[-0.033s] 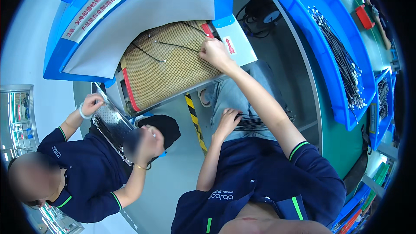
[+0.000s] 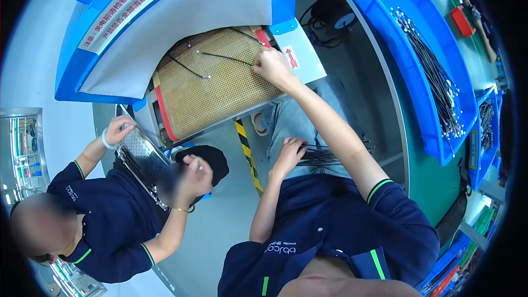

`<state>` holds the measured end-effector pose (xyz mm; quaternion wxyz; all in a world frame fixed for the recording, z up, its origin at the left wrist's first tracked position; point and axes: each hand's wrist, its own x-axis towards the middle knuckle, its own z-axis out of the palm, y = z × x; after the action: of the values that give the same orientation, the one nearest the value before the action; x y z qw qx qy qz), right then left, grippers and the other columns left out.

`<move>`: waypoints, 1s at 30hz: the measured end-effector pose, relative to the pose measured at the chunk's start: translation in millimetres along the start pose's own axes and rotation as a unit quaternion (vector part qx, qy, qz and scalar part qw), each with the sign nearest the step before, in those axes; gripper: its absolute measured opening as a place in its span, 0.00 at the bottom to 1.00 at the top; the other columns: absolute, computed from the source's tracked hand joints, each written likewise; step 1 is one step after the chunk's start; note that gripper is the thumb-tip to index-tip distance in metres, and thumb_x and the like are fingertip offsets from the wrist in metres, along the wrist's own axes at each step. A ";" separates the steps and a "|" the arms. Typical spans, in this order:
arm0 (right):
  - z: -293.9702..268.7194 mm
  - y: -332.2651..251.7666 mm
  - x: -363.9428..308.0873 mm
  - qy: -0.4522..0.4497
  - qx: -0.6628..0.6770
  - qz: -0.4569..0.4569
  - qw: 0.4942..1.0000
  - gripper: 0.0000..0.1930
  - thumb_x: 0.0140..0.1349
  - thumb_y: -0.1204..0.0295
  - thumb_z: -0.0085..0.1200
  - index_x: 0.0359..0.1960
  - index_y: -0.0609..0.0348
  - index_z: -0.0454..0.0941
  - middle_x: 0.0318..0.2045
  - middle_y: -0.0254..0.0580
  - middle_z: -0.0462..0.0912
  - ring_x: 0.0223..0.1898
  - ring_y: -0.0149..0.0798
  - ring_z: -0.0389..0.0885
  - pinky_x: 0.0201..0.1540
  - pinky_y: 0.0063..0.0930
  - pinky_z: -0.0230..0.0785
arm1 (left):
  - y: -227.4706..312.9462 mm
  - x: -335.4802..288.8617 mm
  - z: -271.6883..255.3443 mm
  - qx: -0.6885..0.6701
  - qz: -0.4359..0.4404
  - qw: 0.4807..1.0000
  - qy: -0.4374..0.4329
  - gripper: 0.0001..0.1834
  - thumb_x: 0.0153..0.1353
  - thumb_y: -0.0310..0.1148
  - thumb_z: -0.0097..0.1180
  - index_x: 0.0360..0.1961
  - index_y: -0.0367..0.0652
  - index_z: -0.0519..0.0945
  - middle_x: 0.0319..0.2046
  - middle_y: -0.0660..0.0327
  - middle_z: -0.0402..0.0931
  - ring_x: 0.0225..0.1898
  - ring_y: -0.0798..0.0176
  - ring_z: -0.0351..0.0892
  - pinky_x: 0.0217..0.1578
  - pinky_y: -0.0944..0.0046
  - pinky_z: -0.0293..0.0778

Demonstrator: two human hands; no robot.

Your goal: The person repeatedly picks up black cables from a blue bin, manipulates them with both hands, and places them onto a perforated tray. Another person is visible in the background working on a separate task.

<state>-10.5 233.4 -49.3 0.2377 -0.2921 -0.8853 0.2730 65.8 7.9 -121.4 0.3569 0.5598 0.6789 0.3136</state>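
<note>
Right hand fingers are closed, seemingly in a pinch, on one end of a black cable, which is stretched over the mesh belt. At least two others, a left cable and a far cable, are already laid there, untouched. Across the lap, a cable bundle is touched by the left hand; whether any is gripped cannot be told. That bundle is judged not yet laid out. Further loose cables are held in the blue tray.
</note>
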 end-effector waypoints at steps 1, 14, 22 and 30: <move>1.4 1.1 0.4 0.001 -0.006 0.001 1.000 0.03 0.42 0.74 0.59 0.18 0.61 0.80 0.29 0.48 0.80 0.36 0.50 0.80 0.39 0.43 0.74 | 1.3 0.1 -1.0 0.004 -0.002 1.000 -0.002 0.11 0.57 0.31 0.56 0.40 0.39 0.79 0.41 0.54 0.77 0.50 0.49 0.69 0.53 0.55 0.64; -38.2 -3.2 -24.9 -0.004 0.091 -0.004 0.996 0.10 0.51 0.67 0.60 0.29 0.62 0.83 0.30 0.49 0.81 0.37 0.50 0.79 0.41 0.42 0.71 | 8.3 6.5 -11.5 0.029 -0.012 0.998 -0.057 0.14 0.56 0.31 0.56 0.45 0.40 0.79 0.42 0.52 0.76 0.50 0.48 0.68 0.54 0.56 0.64; -112.2 53.2 -167.3 -0.187 0.157 0.090 0.966 0.11 0.56 0.66 0.57 0.33 0.62 0.82 0.32 0.49 0.83 0.37 0.49 0.81 0.43 0.38 0.72 | 8.6 10.6 -17.8 0.005 -0.024 0.997 -0.075 0.11 0.57 0.27 0.55 0.42 0.40 0.81 0.36 0.55 0.78 0.46 0.53 0.71 0.51 0.57 0.66; -101.9 72.0 -246.0 -0.361 0.148 0.156 0.907 0.11 0.54 0.68 0.60 0.35 0.61 0.82 0.30 0.48 0.84 0.36 0.45 0.83 0.42 0.36 0.71 | 9.7 3.4 -24.8 -0.028 -0.070 0.996 -0.038 0.10 0.62 0.28 0.52 0.43 0.39 0.80 0.38 0.53 0.75 0.43 0.53 0.74 0.47 0.60 0.68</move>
<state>252.8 158.3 -83.2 -0.1035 -0.2698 -0.8032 0.5209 49.8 12.4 -100.3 0.4194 0.5118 0.6934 0.2852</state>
